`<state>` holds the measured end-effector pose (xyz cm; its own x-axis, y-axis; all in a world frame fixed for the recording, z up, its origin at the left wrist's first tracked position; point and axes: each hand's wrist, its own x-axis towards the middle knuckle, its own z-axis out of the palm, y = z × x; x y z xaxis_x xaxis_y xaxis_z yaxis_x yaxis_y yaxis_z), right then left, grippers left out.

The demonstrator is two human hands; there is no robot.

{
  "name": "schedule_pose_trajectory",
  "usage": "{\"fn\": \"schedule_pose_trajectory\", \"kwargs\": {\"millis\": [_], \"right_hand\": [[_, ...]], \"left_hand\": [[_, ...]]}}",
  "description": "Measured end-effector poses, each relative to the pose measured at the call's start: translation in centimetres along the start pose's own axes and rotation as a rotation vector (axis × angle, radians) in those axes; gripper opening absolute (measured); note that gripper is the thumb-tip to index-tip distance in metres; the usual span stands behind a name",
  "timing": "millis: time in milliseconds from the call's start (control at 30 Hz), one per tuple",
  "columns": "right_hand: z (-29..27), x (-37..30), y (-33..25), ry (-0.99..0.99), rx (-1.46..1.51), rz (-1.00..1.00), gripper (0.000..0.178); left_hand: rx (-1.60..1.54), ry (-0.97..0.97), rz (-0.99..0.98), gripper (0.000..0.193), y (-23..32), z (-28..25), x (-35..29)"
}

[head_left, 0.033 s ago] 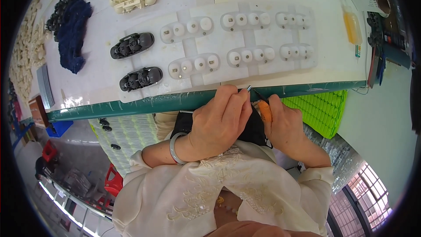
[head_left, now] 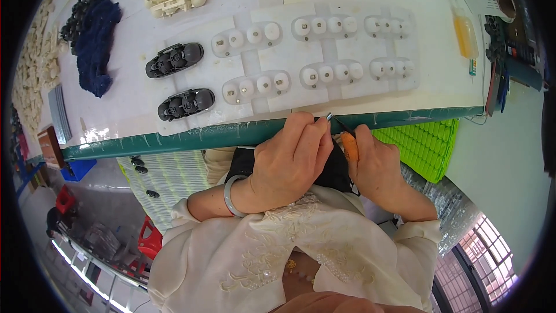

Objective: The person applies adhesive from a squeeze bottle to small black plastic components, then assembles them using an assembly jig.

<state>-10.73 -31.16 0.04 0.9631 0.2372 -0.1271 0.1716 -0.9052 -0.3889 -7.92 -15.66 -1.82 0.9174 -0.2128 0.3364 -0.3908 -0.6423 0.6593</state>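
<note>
White desk (head_left: 405, 98) with green front edge: translucent moulded trays (head_left: 301, 61) holding rounded pale parts; two black parts (head_left: 179, 81) alongside. Below edge, left hand (head_left: 289, 159) closed over black piece (head_left: 333, 174); right hand (head_left: 376, 165) gripping orange-handled tool (head_left: 349, 142).

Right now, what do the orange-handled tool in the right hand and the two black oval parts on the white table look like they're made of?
Orange-handled tool: handle looks like matte plastic, and the slim tip glints, so probably metal. Two black oval parts: likely moulded plastic, dark with a slight sheen and crisp recesses, though rubber can't be ruled out.
</note>
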Motion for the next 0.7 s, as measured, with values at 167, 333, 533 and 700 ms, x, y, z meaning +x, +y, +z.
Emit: {"fn": "schedule_pose_trajectory", "kwargs": {"millis": [167,333,533,700], "right_hand": [[0.2,0.1,-0.8,0.005,-0.17,0.039,0.03],[-0.3,0.5,-1.4,-0.085,-0.172,0.09,0.021],[-0.6,0.4,-1.5,-0.114,-0.21,0.098,0.022],[-0.7,0.6,-1.4,-0.14,-0.172,0.072,0.022]], "left_hand": [[-0.003,0.014,0.015,0.016,-0.2,0.1,0.0],[-0.016,-0.001,0.006,0.016,-0.2,-0.1,0.2],[-0.033,-0.017,0.004,0.016,-0.2,-0.1,0.2],[-0.059,0.041,0.006,0.016,-0.4,-0.1,0.2]]}}
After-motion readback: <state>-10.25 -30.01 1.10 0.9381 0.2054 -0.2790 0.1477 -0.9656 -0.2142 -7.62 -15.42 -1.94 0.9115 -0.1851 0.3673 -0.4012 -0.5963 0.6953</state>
